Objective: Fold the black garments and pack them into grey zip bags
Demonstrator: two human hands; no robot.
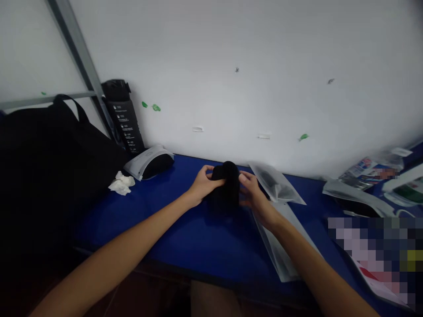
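Fingers of L hand (204,185) clamp black cloth bundle (227,189) from left; R hand (257,197) (blurred, can't tell if gripping) is at its right, long axis approx. toward wall (224,105).

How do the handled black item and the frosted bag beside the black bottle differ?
The black item is held in the left grip; the frosted bag lies on the blue table. The black item looks dark all over; the frosted bag is whitish and translucent. Both show some black.

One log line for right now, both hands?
left hand: holding black item | right hand: beside it, contact unclear | plastic bag: near right hand
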